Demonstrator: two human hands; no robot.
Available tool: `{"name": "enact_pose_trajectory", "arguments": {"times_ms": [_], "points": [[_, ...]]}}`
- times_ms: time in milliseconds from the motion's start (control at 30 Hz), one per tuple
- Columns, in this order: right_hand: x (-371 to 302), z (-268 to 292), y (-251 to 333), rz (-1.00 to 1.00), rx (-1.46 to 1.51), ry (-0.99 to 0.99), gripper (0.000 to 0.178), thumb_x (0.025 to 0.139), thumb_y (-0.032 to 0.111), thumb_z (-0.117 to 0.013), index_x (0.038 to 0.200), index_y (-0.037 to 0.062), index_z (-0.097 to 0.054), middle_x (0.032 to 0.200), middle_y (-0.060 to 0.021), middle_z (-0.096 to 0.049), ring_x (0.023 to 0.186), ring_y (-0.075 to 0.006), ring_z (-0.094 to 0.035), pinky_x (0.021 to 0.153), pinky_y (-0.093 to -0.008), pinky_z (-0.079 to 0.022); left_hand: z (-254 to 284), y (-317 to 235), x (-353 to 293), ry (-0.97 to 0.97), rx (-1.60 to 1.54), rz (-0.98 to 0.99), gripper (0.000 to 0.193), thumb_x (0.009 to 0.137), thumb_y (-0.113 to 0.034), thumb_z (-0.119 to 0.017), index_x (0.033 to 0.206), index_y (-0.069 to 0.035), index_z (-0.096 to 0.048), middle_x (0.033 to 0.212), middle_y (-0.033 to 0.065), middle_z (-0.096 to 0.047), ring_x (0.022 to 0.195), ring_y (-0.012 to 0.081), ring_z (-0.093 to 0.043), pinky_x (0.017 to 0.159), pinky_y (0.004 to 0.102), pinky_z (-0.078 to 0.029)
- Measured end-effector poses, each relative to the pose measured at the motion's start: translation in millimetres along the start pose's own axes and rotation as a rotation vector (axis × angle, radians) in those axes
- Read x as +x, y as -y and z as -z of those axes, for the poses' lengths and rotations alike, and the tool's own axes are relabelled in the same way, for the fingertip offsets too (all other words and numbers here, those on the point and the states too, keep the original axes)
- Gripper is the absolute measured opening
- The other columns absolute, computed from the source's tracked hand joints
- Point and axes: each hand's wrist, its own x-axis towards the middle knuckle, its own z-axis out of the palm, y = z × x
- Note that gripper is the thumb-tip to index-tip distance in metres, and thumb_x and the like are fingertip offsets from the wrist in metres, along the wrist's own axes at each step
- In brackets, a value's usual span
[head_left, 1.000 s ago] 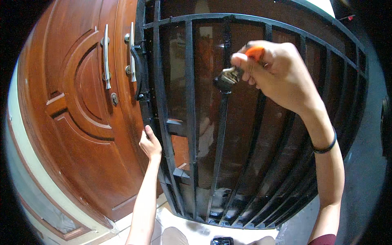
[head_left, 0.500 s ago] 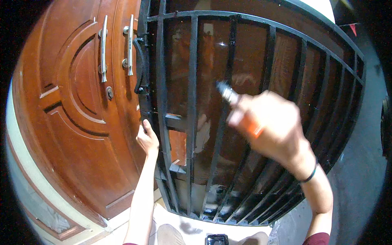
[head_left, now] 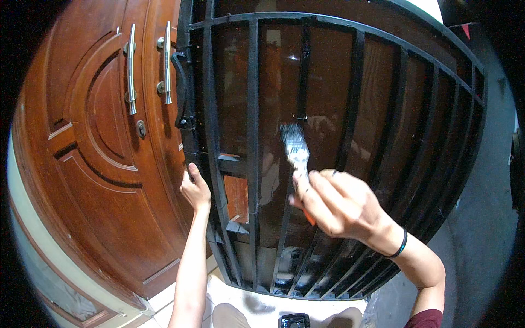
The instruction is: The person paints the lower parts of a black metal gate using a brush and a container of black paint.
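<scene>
A black barred metal gate point(head_left: 252, 98) with dark brown sheeting behind its bars fills the middle. My left hand point(head_left: 195, 188) is closed around the gate's left edge post, thumb up, below the curved black pull handle point(head_left: 179, 90). In my right hand point(head_left: 342, 203) I grip a paintbrush point(head_left: 296, 147) by its orange handle, most of which my fingers hide. Its dark, paint-wet bristles point up and to the left, close to a vertical bar; whether they touch it I cannot tell.
Left of the gate stands a brown wooden double door point(head_left: 104, 164) with long silver handles point(head_left: 131, 68). A black paint tray point(head_left: 294, 321) sits on the pale tiled floor point(head_left: 251, 306) between my knees. Grey pavement point(head_left: 481, 218) lies to the right.
My right hand has moved down and slightly left with the paintbrush, whose bristles now sit lower. My left hand stays on the gate edge. The whole view has shifted slightly.
</scene>
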Motion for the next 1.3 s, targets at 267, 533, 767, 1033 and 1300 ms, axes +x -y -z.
{"name": "enact_pose_trajectory", "arguments": {"times_ms": [267, 533, 767, 1033, 1300], "points": [[-37.8, 10.9, 23.9, -0.215, 0.227, -0.079, 0.033, 0.083, 0.016, -0.078, 0.106, -0.0046, -0.067, 0.088, -0.0116, -0.069, 0.072, -0.0206, -0.067, 0.067, -0.0304, -0.058, -1.3, -3.4, -2.3, -0.017, -0.052, -0.043, 0.063, 0.106, -0.050, -0.044, 0.097, 0.007, -0.067, 0.069, 0.0248, -0.062, 0.061, 0.0357, -0.060, 0.060, 0.0467, -0.043], [-87.9, 3.1, 65.8, -0.706, 0.470, -0.148, 0.016, 0.084, 0.007, -0.077, 0.096, -0.0013, -0.071, 0.082, -0.0147, -0.072, 0.073, -0.0274, -0.073, 0.067, -0.0341, -0.060, -10.1, 3.9, -3.8, -0.020, 0.022, -0.088, 0.068, 0.107, -0.051, -0.039, 0.111, 0.010, -0.067, 0.098, 0.0315, -0.070, 0.089, 0.0427, -0.068, 0.081, 0.0469, -0.049], [-61.4, -23.9, 11.8, -1.014, 0.683, -0.719, 0.014, 0.091, 0.011, -0.072, 0.097, -0.0012, -0.075, 0.098, -0.0193, -0.074, 0.082, -0.0319, -0.074, 0.070, -0.0372, -0.059, -4.8, 4.4, -2.2, 0.059, 0.056, -0.016, 0.079, 0.106, -0.058, -0.033, 0.116, 0.014, -0.064, 0.109, 0.0332, -0.068, 0.099, 0.0444, -0.065, 0.089, 0.0458, -0.046], [-110.8, -26.0, 65.8, -1.200, 0.828, -0.635, 0.015, 0.091, 0.011, -0.072, 0.097, -0.0024, -0.073, 0.091, -0.0205, -0.073, 0.077, -0.0327, -0.074, 0.066, -0.0367, -0.059, -15.6, 17.2, -0.8, 0.030, 0.033, -0.021, 0.085, 0.106, -0.061, -0.031, 0.127, 0.017, -0.057, 0.127, 0.0333, -0.063, 0.114, 0.0446, -0.061, 0.101, 0.0427, -0.044], [-66.7, -43.2, 0.6, -1.134, 0.824, -1.006, 0.022, 0.097, 0.019, -0.067, 0.091, -0.0015, -0.069, 0.081, -0.0208, -0.070, 0.069, -0.0355, -0.070, 0.059, -0.0409, -0.053, -8.4, 21.0, 2.9, 0.087, 0.041, 0.025, 0.088, 0.104, -0.063, -0.031, 0.133, 0.016, -0.054, 0.131, 0.0336, -0.060, 0.123, 0.0434, -0.058, 0.106, 0.0416, -0.042]]}}
